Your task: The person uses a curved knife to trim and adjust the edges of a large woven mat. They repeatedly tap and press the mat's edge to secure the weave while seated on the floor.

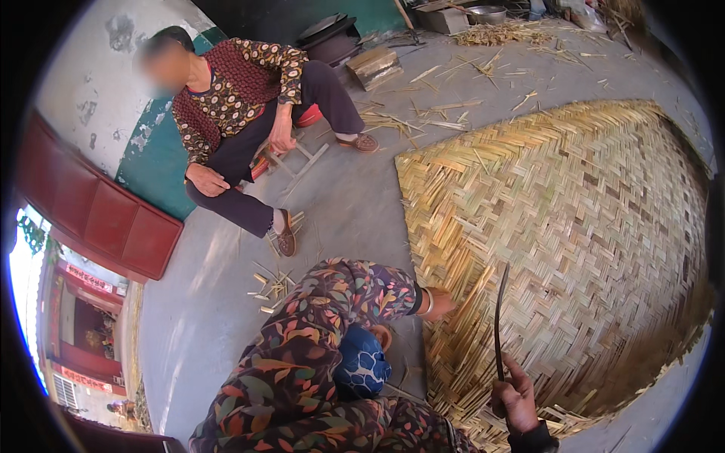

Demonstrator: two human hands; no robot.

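A large woven bamboo mat (559, 226) in a herringbone pattern fills the right side, with loose strip ends along its left part. My right hand (517, 396) is closed round the lower end of a long, thin, curved dark blade-like tool (498, 321), which points up over the mat. My left hand (438, 303), with a bracelet at the wrist, rests at the mat's left edge; its fingers are too small and blurred to read. My left arm is in a dark floral sleeve (347, 283).
Another person (234, 128) sits on a low stool at the upper left, hands on their knees. Split bamboo strips (483, 68) litter the floor. A wooden block (375, 68) lies behind. Below my left arm is a blue patterned thing (362, 362). A metal basin (487, 15) stands far back.
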